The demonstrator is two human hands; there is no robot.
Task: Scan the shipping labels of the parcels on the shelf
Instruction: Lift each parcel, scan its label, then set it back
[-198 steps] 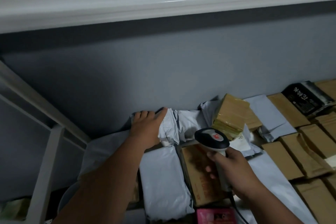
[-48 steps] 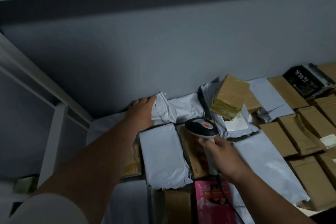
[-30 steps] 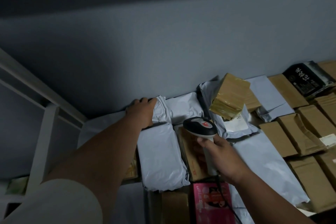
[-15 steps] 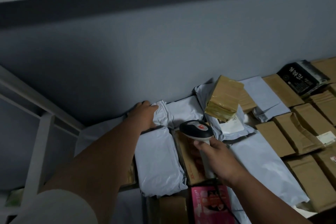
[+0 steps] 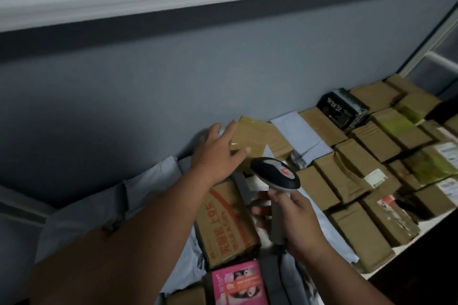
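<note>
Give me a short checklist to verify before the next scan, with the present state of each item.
1. Scanner held firmly in right hand: ok.
2. Left hand on the taped parcel at the wall: ok, fingers straight.
3. Label of that parcel visible: not ok, none shows.
4. Scanner head aimed at that parcel: cannot tell.
5. Cable clear of parcels: cannot tell.
</note>
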